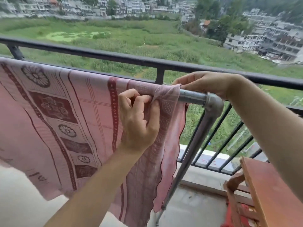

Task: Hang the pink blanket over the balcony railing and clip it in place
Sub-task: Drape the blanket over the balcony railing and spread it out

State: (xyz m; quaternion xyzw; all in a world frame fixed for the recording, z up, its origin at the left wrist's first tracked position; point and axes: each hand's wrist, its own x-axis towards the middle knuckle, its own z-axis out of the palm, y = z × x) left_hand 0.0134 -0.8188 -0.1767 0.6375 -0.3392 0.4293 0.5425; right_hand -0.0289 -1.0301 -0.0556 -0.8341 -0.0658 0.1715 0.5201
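Draping over a grey metal pipe [191, 97], the pink blanket [65, 125] is hanging down on the near side of it, its dark red flower and stripe pattern facing the camera and its scalloped side edge falling just short of the pipe's elbow joint [213, 102]. Behind the pipe, the black balcony railing [114, 55] is running across the view, with green fields and pale buildings lying beyond it. Below the elbow joint, the pipe is sloping down toward the concrete floor [188, 210], and a reddish wooden piece of furniture [262, 194] is standing near its foot, to the right. On top of the pipe, the left hand [139, 118] is pinching a gathered fold of blanket between thumb and curled fingers, right at the cloth's end. Just beyond that fold, the right hand [208, 84] is reaching over the pipe from behind, its fingertips closing on the blanket's upper corner where bare pipe begins.
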